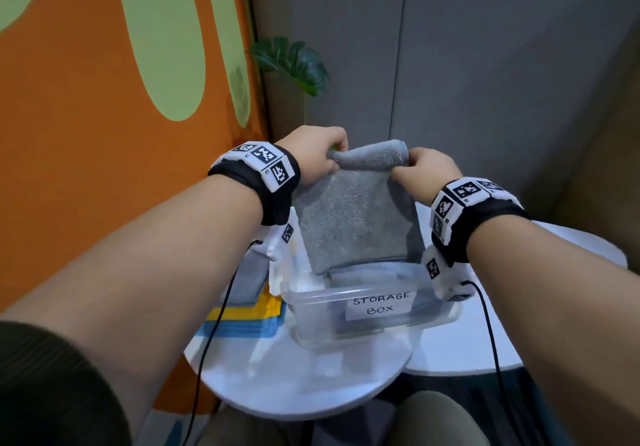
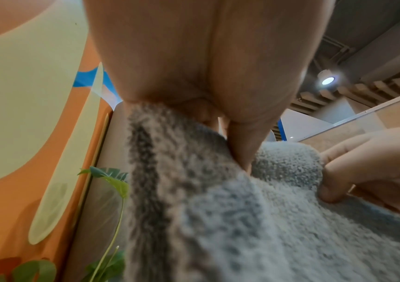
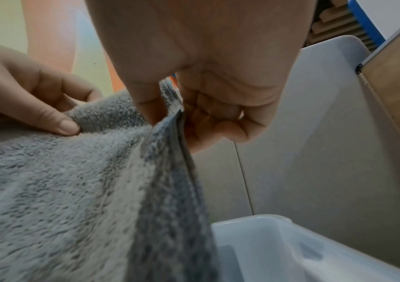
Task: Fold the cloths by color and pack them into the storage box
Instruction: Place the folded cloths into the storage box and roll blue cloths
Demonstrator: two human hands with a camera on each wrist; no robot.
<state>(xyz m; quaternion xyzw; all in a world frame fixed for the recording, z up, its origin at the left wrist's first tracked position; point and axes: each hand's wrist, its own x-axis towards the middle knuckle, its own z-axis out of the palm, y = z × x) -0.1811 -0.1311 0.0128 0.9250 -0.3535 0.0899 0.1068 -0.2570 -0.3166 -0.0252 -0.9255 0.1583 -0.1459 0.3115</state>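
A folded grey cloth hangs upright above the clear storage box, its lower edge at the box's opening. My left hand pinches the cloth's top left corner. My right hand pinches the top right corner. In the left wrist view my left hand grips the grey cloth between thumb and fingers. In the right wrist view my right hand pinches the grey cloth's edge above the storage box. More grey cloth lies inside the box.
A stack of yellow and blue cloths, with a grey one on top, lies left of the box on the round white table. A second white table adjoins on the right. An orange wall and a plant stand behind.
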